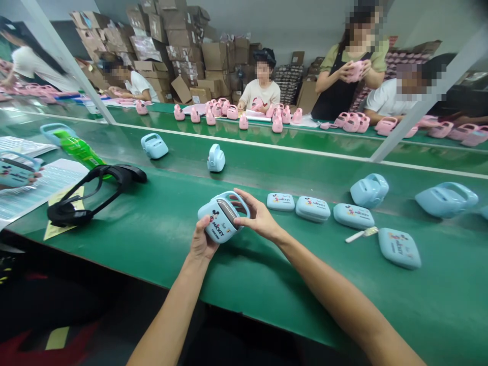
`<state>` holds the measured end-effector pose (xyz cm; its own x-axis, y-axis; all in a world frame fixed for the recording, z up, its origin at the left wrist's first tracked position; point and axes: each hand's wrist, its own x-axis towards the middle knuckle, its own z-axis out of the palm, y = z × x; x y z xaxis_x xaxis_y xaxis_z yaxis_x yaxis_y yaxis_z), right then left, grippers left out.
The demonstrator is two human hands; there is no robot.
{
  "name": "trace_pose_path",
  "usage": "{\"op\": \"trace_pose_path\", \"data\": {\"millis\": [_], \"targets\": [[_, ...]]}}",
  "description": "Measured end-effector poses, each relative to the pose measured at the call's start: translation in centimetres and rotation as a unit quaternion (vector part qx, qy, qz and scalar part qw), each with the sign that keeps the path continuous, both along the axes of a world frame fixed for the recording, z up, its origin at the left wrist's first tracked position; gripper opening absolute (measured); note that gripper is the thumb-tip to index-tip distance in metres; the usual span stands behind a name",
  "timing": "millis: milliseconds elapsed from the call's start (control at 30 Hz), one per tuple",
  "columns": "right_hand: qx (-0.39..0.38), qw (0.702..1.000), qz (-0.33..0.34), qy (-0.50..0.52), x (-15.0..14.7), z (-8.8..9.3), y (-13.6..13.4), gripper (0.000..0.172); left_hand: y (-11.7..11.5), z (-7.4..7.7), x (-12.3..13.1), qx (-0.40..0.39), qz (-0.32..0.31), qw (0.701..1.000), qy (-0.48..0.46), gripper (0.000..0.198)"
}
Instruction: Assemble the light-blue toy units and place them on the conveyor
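Above the green bench I hold a light-blue plastic case with a carry handle and a Mickey print, tilted slightly. My left hand is closed around its lower left side, thumb on the printed front. My right hand grips it at the right, thumb by the dark slot in the top and fingers around the handle, partly hidden. To the right lie printed light-blue covers without handles, among them one cover and a nearer, turned one. A small white stick-shaped piece rests between them.
Handled blue cases, such as one case, stand along the green bench. At left are a black head strap, a green bottle, papers and another person's hand with a case. Co-workers handle pink cases opposite, behind slanted posts.
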<state>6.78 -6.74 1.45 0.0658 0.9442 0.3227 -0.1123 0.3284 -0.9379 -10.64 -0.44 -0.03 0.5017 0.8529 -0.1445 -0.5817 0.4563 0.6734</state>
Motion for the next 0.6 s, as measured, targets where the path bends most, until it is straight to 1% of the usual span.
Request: {"op": "trace_pose_path", "data": {"millis": [67,133,167,200,267,300,333,367,433,500,600], "targets": [[0.003,0.999,0.005,-0.033,0.4,0.0,0.0,0.096,0.1,0.2,0.1,-0.016,-0.005,1.000,-0.014,0.045],[0.025,0.992,-0.020,-0.120,0.9,0.3,-0.3,0.094,0.2,0.4,0.2,-0.043,-0.006,0.999,-0.017,0.041],[0.046,0.981,-0.038,-0.184,1.1,0.5,-0.4,0.095,0.2,0.6,0.3,-0.060,-0.006,0.998,-0.013,0.038],[0.070,0.964,-0.049,-0.252,1.3,0.8,-0.6,0.097,0.1,0.7,0.5,-0.076,-0.009,0.997,-0.007,0.036],[0.110,0.922,-0.038,-0.369,1.6,1.3,-0.9,0.099,0.1,0.9,0.6,-0.095,-0.022,0.995,0.002,0.036],[0.120,0.907,-0.024,-0.404,1.7,1.4,-1.0,0.097,0.0,0.9,0.7,-0.098,-0.034,0.995,0.006,0.038],[0.121,0.898,-0.015,-0.422,1.7,1.5,-1.1,0.093,0.0,0.9,0.7,-0.097,-0.045,0.994,0.009,0.040],[0.116,0.897,-0.016,-0.427,1.7,1.5,-1.1,0.090,-0.1,0.9,0.7,-0.093,-0.054,0.994,0.013,0.043],[0.105,0.903,-0.041,-0.414,1.6,1.4,-1.1,0.089,-0.1,0.8,0.8,-0.082,-0.058,0.995,0.023,0.046],[0.100,0.906,-0.061,-0.406,1.4,1.2,-1.2,0.095,-0.2,0.5,0.9,-0.067,-0.046,0.996,0.031,0.046],[0.108,0.900,-0.049,-0.418,1.1,1.1,-1.3,0.103,-0.3,0.3,1.1,-0.039,-0.017,0.998,0.043,0.048]]}}
